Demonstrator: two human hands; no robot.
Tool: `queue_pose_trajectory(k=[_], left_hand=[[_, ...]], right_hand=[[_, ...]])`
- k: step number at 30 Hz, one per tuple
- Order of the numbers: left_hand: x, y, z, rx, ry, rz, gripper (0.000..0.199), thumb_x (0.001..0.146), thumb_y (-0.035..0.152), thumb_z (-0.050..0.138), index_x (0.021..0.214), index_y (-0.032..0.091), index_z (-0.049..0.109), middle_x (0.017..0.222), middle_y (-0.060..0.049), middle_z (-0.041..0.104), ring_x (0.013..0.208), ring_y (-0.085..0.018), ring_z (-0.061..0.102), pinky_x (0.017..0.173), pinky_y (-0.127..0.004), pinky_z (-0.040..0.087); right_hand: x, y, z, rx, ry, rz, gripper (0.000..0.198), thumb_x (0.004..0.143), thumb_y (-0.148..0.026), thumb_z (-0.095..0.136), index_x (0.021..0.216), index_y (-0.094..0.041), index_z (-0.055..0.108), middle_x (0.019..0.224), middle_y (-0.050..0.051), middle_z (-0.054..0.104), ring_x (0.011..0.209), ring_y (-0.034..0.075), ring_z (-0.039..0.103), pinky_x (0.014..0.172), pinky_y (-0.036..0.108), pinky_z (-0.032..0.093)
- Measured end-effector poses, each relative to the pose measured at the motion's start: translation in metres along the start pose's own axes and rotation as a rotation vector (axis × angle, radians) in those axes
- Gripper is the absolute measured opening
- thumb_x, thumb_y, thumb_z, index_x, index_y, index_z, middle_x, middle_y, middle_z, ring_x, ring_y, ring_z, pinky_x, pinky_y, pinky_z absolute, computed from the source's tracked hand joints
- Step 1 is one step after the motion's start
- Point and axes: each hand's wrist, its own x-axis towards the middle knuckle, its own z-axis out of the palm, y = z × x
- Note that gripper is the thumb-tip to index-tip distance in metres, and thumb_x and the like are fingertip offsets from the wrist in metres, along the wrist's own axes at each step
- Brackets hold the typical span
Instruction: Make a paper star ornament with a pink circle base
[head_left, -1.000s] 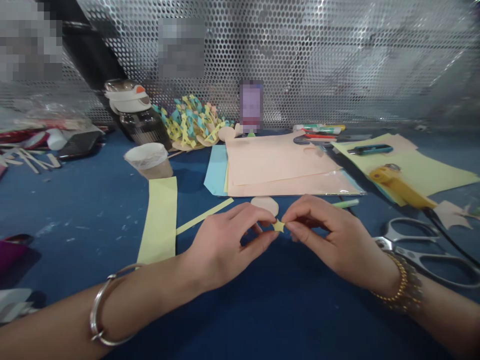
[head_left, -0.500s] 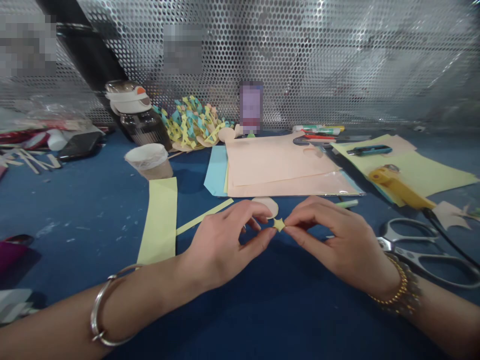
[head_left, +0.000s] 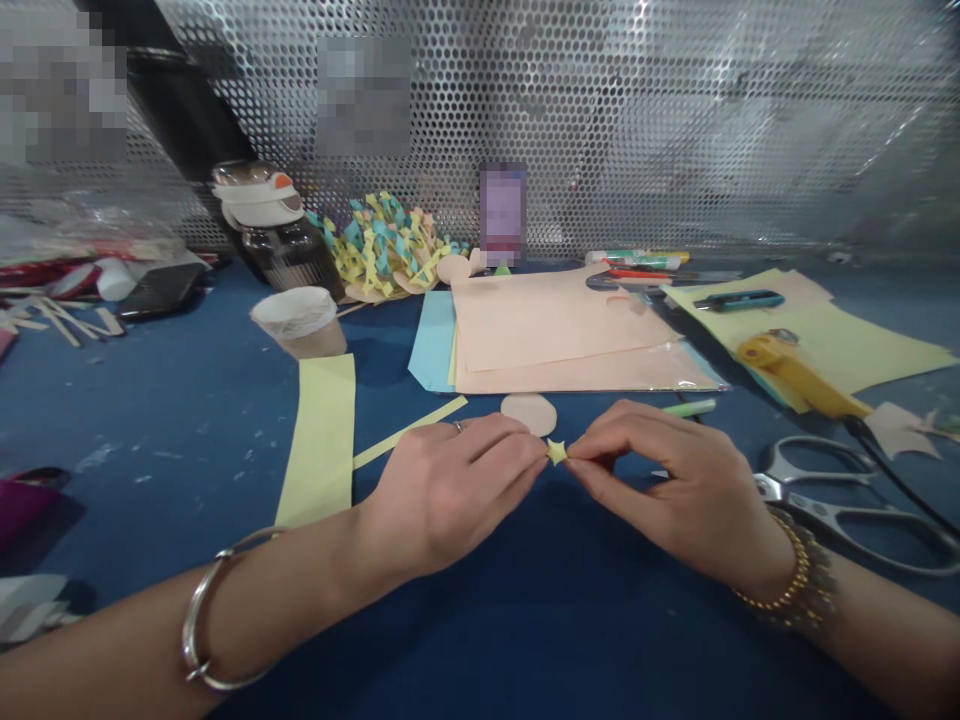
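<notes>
A small yellow paper star [head_left: 556, 453] is pinched between the fingertips of both hands above the blue table. My left hand [head_left: 457, 490] grips its left side, fingers closed together and back of the hand facing up. On the star's other side, my right hand [head_left: 660, 475] holds a point between thumb and forefinger. Just behind the star lies a round pale paper disc [head_left: 529, 413]. A narrow yellow paper strip [head_left: 420, 430] and a wider yellow paper sheet [head_left: 319, 435] lie beyond and left of my left hand.
Silver-grey scissors [head_left: 825, 490] lie beside my right wrist, near a yellow glue gun [head_left: 795, 375]. Peach paper sheets [head_left: 555, 325] lie behind the hands. A paper cup [head_left: 300, 320], a dark bottle [head_left: 289, 255] and a bunch of curled paper strips [head_left: 386, 245] stand back left.
My left fingers, spread apart before with the thumb on the star, have closed together on its left side. My right hand keeps its pinch, almost unmoved.
</notes>
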Motion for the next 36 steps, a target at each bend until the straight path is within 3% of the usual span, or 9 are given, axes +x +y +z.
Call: queue_pose_trajectory(k=[9, 18, 36], left_hand=[[0.0004, 0.0002, -0.001, 0.069, -0.014, 0.039, 0.012, 0.09, 0.02, 0.053, 0.086, 0.019, 0.064, 0.081, 0.0, 0.071, 0.067, -0.011, 0.066, 0.053, -0.02, 0.048], [0.0005, 0.0, 0.0012, 0.012, 0.001, -0.017, 0.006, 0.09, 0.021, 0.056, 0.093, 0.02, 0.061, 0.088, 0.002, 0.072, 0.079, -0.011, 0.069, 0.062, -0.021, 0.05], [-0.0006, 0.0, 0.0011, 0.061, -0.006, 0.012, 0.004, 0.089, 0.019, 0.056, 0.087, 0.02, 0.06, 0.082, 0.003, 0.071, 0.066, -0.01, 0.066, 0.053, -0.024, 0.044]], right_hand=[[-0.0021, 0.0008, 0.002, 0.031, -0.019, 0.004, 0.012, 0.082, -0.011, 0.061, 0.077, -0.021, 0.063, 0.069, 0.0, 0.063, 0.062, 0.012, 0.06, 0.059, 0.027, 0.048], [-0.0008, -0.0002, -0.0001, -0.024, 0.015, -0.015, 0.011, 0.082, -0.009, 0.061, 0.077, -0.018, 0.064, 0.07, 0.001, 0.065, 0.062, 0.01, 0.06, 0.06, 0.023, 0.048], [-0.0014, 0.0011, 0.0024, -0.064, -0.013, -0.03, 0.012, 0.084, -0.009, 0.059, 0.077, -0.019, 0.062, 0.07, 0.0, 0.063, 0.064, 0.01, 0.059, 0.061, 0.023, 0.047]])
